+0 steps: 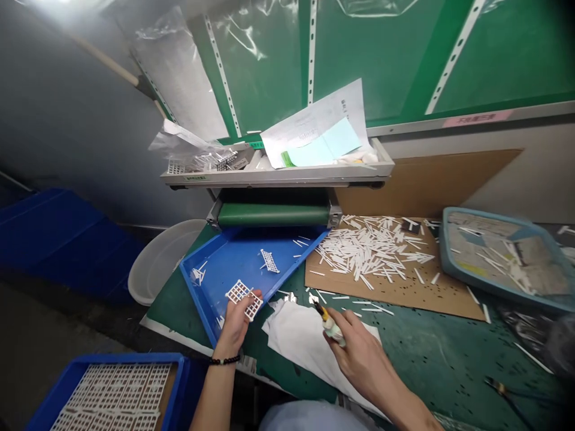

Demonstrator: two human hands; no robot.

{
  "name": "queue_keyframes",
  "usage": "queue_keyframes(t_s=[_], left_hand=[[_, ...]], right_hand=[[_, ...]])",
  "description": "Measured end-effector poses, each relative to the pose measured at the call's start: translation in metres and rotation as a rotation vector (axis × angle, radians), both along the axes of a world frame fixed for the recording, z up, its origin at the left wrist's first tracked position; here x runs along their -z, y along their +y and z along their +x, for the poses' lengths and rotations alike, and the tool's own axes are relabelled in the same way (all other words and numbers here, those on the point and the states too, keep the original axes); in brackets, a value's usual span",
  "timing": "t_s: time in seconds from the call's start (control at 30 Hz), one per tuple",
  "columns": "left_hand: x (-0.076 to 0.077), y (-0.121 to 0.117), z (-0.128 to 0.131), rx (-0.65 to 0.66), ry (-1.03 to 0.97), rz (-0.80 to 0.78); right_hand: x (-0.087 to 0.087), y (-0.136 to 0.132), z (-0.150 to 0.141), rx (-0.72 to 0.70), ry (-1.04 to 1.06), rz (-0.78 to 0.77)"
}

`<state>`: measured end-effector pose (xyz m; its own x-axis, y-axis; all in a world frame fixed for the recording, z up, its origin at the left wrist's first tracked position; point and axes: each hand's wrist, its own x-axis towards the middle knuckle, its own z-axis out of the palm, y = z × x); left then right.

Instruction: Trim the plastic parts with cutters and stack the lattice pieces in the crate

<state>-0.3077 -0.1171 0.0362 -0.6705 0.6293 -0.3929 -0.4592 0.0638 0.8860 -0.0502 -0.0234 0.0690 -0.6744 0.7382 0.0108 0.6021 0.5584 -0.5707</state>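
Observation:
My left hand (236, 323) grips a small white plastic grid (242, 294), holding it over the near part of the blue tray (197, 311). In the tray lie another white grid (269, 261) and several loose white bits. My right hand (354, 350) is closed around a pair of nippers (330, 326) with a dark tip, a yellow part and a pale green grip. The jaws point forward, apart from the grid, over a white cloth (296, 338) on the green table. Small white pieces (313, 298) lie just beyond the tip.
A heap of white sticks (368, 245) covers a cardboard sheet (449, 305). At right are a light-blue bin (449, 257) and another hand tool (496, 386). A green conveyor roller (274, 214) sits behind the tray, under a shelf (278, 176). Stacked grids fill a crate (179, 365) at lower left.

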Motion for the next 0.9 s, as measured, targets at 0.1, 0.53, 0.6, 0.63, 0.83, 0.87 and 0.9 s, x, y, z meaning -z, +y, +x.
queue_keyframes(t_s=[0.1,0.53,0.6,0.63,0.83,0.87,0.9], left_hand=[[-0.017,-0.001,0.031,0.067,-0.113,0.049],[-0.041,-0.024,0.062,0.54,-0.028,0.182],[-0.041,-0.021,0.064,0.506,-0.037,0.193],[-0.041,-0.02,0.066,0.489,-0.041,0.197],[-0.049,-0.017,0.075,0.471,-0.015,0.157],[-0.049,-0.017,0.077,0.474,-0.012,0.151],[-0.049,-0.017,0.078,0.476,-0.009,0.149]], right_hand=[[-0.007,-0.006,-0.011,-0.063,-0.086,0.025],[-0.016,-0.024,-0.016,-0.182,-0.166,0.011],[-0.017,-0.025,-0.014,-0.19,-0.165,0.02],[-0.017,-0.025,-0.014,-0.194,-0.164,0.019],[-0.019,-0.026,-0.013,-0.198,-0.14,-0.001],[-0.019,-0.026,-0.013,-0.202,-0.134,-0.01],[-0.019,-0.026,-0.013,-0.207,-0.132,-0.019]])
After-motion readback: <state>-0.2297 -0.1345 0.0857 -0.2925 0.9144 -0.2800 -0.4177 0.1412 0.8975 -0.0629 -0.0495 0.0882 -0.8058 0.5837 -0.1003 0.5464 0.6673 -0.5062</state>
